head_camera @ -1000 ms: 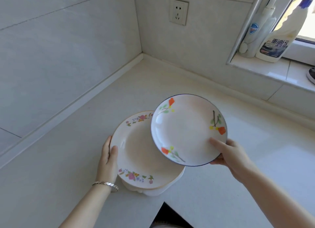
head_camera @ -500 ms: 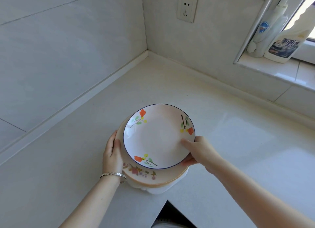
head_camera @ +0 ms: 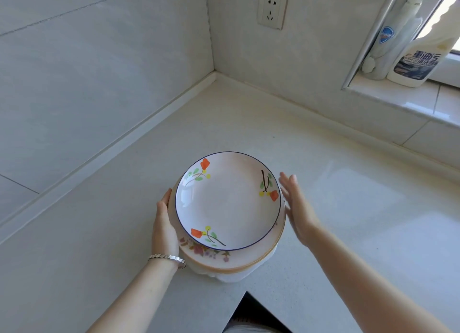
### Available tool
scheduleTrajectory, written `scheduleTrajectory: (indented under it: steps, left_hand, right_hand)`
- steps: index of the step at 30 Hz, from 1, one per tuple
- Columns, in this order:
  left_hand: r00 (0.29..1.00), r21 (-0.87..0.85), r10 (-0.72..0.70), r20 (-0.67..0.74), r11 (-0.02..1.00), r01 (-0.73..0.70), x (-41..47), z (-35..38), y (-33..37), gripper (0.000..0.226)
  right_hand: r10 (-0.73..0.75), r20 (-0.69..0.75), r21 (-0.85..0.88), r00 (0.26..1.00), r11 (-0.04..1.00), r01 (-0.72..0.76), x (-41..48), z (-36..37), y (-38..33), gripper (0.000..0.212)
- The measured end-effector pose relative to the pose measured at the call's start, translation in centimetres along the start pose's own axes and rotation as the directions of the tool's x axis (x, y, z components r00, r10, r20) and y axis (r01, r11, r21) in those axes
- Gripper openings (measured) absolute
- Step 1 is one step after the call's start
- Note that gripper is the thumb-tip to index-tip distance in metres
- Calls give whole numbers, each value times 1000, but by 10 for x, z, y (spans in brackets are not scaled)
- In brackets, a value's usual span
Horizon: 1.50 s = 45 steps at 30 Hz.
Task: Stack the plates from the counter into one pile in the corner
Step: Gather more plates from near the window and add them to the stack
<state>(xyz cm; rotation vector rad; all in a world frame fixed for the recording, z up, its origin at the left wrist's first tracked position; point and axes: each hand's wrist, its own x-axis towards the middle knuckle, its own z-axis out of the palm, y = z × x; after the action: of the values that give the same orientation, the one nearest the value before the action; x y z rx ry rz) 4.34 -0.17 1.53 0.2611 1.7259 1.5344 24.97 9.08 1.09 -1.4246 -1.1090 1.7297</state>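
**Pile is built but not in the corner: slip and tip risk on the move**

- The pile (head_camera: 231, 260) sits lower centre of frame on the bench (head_camera: 348, 208), well apart from the corner (head_camera: 214, 75) at upper centre. It is near the dark cut-out in the bench edge (head_camera: 251, 305).
- The left hand (head_camera: 163, 223) is against the pile's left rim. Its fingers are hidden, so I can't tell if it actually grips.
- The right hand (head_camera: 297, 208) is released, fingers straight, just beside the right rim. Contact is unclear.
- The blue-rimmed top plate (head_camera: 229, 203) sits off-centre, shifted up-right over the flowered plate (head_camera: 211, 254).

Risks, as I judge them:
1. A push from one side only could shear the glazed plates, and the top plate would skate off.
2. The white dish at the bottom (head_camera: 231, 276) looks narrower than the plates above it. That makes the pile top-heavy, so a snag while sliding could tip it.
3. A lift with uneven support would tilt the pile and make the plates slide.
4. Any backward nudge puts the pile over the cut-out.
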Motion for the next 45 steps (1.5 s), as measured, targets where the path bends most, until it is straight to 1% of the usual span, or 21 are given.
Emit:
scheduleTrajectory:
  steps: [3,8,11,13,14,15,17,19,20,21,22,23,24,26,27,29,34,39,41,43,45]
  left_hand:
    - [1000,-42,-8,-27,999,7,3,2,-3,47]
    - [998,-56,-1,-69,998,-3,4,5,-7,44]
    - [998,68,49,-49,997,-46,6,6,-4,48]
    - [985,281,167,-49,948,-147,2,6,-1,46]
    - [954,380,297,-47,888,-258,-1,7,4,44]
    - [890,439,455,-14,803,-403,-7,10,11,42]
    - [678,451,721,145,562,-693,-22,27,30,37]
    - [508,332,783,358,401,-854,-38,54,42,23]
    - [504,258,719,479,433,-864,-49,72,47,21]
    - [540,227,585,605,523,-821,-61,93,49,22]
    - [574,283,389,721,591,-755,-73,114,46,22]
    - [561,382,189,806,558,-737,-84,134,39,20]
    - [514,452,24,857,445,-773,-97,162,26,17]
    - [465,491,-158,871,247,-835,-109,200,3,20]
    - [443,489,-222,868,236,-840,-122,225,-11,20]
    - [420,519,-342,841,285,-806,-150,273,-43,19]
    - [412,577,-445,795,342,-742,-234,395,-114,16]
    - [414,606,-479,774,373,-702,-314,483,-183,18]
    - [432,629,-484,761,388,-673,-336,503,-205,20]
    - [439,646,-501,746,380,-662,-353,517,-223,21]
    - [444,660,-519,730,366,-656,-362,527,-238,25]
  right_hand:
    - [7,20,76,1000,997,-9,5,11,16,48]
    - [-139,-35,72,990,987,142,1,15,24,49]
    - [-166,-32,24,986,986,167,0,15,22,51]
    - [-160,-25,-57,987,986,158,1,10,19,49]
    - [-158,-22,-87,987,984,155,1,7,19,48]
    - [-154,-22,-111,988,982,150,1,2,18,47]
    - [-118,-55,-178,992,978,107,-1,-12,16,39]
    - [-56,-118,-226,991,974,28,-6,-36,15,29]
    - [-19,-147,-225,989,974,-15,-10,-52,15,24]
    - [13,-172,-215,985,975,-50,-16,-70,16,20]
    - [31,-196,-212,980,975,-73,-22,-89,17,17]
    - [41,-227,-209,973,974,-89,-30,-109,20,15]
    - [46,-273,-204,961,973,-105,-41,-138,22,14]
    - [93,-330,-173,939,972,-157,-56,-178,27,13]
    - [122,-365,-149,923,971,-187,-69,-207,30,13]
    - [175,-408,-100,896,967,-235,-95,-266,39,13]
    - [287,-533,24,796,945,-325,-156,-412,67,12]
    - [437,-654,279,618,898,-339,-201,-552,98,13]
    - [548,-668,485,504,834,-264,-214,-599,112,25]
    - [678,-626,697,385,708,-113,-227,-639,130,32]
    - [737,-587,794,335,605,61,-237,-668,143,43]
